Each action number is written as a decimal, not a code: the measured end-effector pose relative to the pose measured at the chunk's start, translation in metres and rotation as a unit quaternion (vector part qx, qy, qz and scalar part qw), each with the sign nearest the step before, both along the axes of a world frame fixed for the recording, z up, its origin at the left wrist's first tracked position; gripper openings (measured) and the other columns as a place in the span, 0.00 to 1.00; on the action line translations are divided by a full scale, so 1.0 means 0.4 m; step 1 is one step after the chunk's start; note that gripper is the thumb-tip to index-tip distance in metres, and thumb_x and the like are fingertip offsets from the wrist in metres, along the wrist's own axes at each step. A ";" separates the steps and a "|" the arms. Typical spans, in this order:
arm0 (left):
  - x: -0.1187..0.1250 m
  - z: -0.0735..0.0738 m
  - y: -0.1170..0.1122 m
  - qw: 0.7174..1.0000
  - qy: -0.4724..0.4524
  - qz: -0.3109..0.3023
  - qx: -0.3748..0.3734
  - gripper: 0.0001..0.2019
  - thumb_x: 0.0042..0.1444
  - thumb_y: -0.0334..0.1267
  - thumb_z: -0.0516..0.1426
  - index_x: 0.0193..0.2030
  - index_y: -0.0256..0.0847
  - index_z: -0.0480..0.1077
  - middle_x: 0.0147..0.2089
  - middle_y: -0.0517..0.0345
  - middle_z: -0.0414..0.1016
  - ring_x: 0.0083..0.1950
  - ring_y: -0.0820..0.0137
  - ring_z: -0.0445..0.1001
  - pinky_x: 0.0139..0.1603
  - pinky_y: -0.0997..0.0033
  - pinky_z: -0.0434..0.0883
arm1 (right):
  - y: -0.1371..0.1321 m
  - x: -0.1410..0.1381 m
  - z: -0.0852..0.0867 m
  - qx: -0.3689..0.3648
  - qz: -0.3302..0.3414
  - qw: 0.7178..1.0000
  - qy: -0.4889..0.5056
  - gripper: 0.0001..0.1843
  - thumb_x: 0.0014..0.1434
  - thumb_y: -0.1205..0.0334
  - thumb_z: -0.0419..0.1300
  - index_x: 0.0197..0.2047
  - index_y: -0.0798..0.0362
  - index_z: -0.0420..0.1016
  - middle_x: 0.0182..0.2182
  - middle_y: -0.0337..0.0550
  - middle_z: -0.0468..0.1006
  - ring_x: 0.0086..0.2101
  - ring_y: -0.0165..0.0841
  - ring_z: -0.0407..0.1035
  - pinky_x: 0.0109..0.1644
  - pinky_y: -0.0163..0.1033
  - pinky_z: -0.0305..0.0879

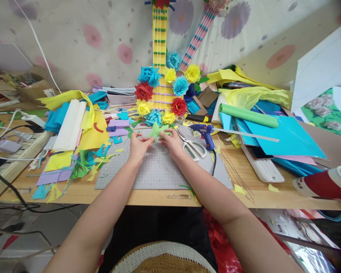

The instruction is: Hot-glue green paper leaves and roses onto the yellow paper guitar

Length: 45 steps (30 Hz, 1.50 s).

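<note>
Both my hands rest on a grey cutting mat [159, 174] at the middle of the wooden table. My left hand [138, 146] pinches the left end of a small green paper leaf piece [157, 131]. My right hand [172, 142] pinches its right end, fingers closed on it. The green piece sits between the two hands, just in front of a yellow paper guitar [160, 49] decked with red, blue and yellow paper roses [143, 91].
Scissors [193, 147] and a blue glue gun [206, 133] lie right of my right hand. Paper scraps [82, 163] pile up left. A green paper roll [248, 115], blue sheets [287, 136], a white keyboard [263, 168] and a red cup [324, 184] are right. Cables [5, 132] run far left.
</note>
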State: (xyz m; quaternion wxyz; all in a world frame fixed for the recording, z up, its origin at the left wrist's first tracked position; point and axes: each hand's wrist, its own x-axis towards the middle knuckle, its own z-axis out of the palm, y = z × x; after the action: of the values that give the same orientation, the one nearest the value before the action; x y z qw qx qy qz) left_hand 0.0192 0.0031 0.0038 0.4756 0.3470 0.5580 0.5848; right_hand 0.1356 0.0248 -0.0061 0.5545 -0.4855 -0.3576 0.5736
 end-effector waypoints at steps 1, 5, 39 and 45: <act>0.000 0.001 0.000 1.000 -0.001 0.001 0.001 0.25 0.36 0.30 0.63 0.36 0.43 0.51 0.26 0.62 0.73 0.29 0.69 0.75 0.25 0.73 0.71 | 0.001 0.002 0.001 0.003 -0.010 1.000 -0.011 0.19 0.44 0.57 0.63 0.37 0.50 0.59 0.24 0.31 0.68 0.26 0.27 0.68 0.29 0.33 0.65; -0.004 0.002 0.003 1.000 -0.003 0.012 0.007 0.25 0.36 0.30 0.63 0.36 0.43 0.50 0.26 0.61 0.74 0.29 0.70 0.75 0.25 0.74 0.70 | 0.001 0.031 0.021 0.068 -0.057 0.987 -0.137 0.16 0.46 0.57 0.61 0.36 0.51 0.59 0.31 0.37 0.70 0.32 0.28 0.68 0.37 0.36 0.66; -0.017 -0.038 0.021 0.994 0.079 -0.001 0.070 0.23 0.37 0.34 0.61 0.32 0.44 0.48 0.24 0.66 0.72 0.26 0.73 0.73 0.27 0.76 0.66 | -0.023 0.380 0.055 0.112 -0.104 0.953 -0.262 0.23 0.47 0.40 0.57 0.34 0.52 0.71 0.32 0.46 0.76 0.29 0.31 0.70 0.29 0.36 0.63; -0.011 -0.036 0.020 0.993 0.094 -0.011 0.066 0.23 0.37 0.33 0.62 0.32 0.44 0.48 0.23 0.66 0.72 0.25 0.74 0.72 0.28 0.75 0.66 | -0.061 0.275 0.068 0.111 0.040 0.958 -0.262 0.21 0.45 0.40 0.60 0.29 0.51 0.71 0.19 0.37 0.68 0.20 0.28 0.62 0.26 0.36 0.59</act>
State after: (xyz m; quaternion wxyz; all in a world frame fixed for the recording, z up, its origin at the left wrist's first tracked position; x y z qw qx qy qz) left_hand 0.0150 0.0111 -0.0107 0.4037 0.4371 0.5566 0.5798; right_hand 0.2455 0.0006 0.0209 0.4686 -0.5396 -0.5703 0.4049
